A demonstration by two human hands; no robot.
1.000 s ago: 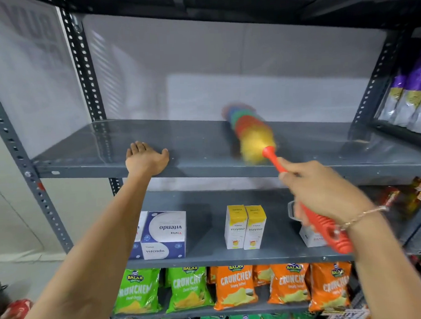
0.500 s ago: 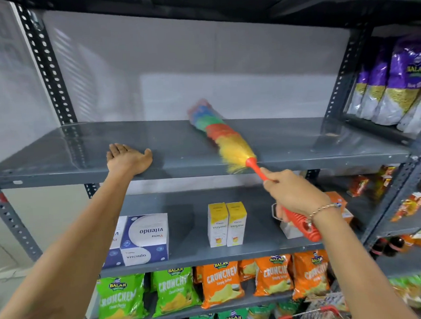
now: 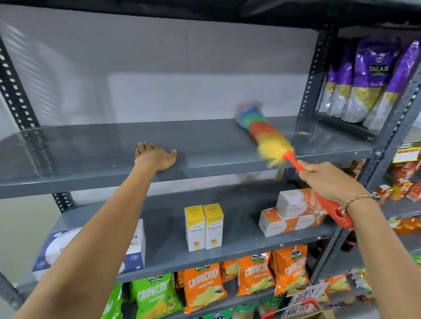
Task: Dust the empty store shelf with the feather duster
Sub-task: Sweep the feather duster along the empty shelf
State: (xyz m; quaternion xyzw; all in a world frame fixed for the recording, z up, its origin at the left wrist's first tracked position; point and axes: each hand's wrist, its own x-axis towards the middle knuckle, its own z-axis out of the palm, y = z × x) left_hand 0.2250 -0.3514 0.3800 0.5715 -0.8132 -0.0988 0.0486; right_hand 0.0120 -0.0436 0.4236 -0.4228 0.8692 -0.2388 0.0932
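The empty grey metal shelf [image 3: 87, 151] runs across the middle of the head view. A rainbow feather duster [image 3: 264, 134] with an orange handle lies slanted on the shelf's right part, its tip toward the back wall. My right hand [image 3: 327, 182] is closed around the orange handle, below and in front of the shelf's front edge. My left hand [image 3: 154, 157] rests palm down on the shelf near its front edge, left of the duster, holding nothing.
A perforated upright post [image 3: 314, 73] bounds the shelf on the right, with purple snack bags [image 3: 369, 82] beyond it. The shelf below carries yellow boxes [image 3: 204, 226], orange-white boxes [image 3: 290, 213] and a blue-white box [image 3: 133, 248]. Crisp bags [image 3: 203, 281] fill the lower shelf.
The duster and my right hand have shifted to the right along the shelf. My left hand has stayed flat on the shelf. The camera view has turned rightward.
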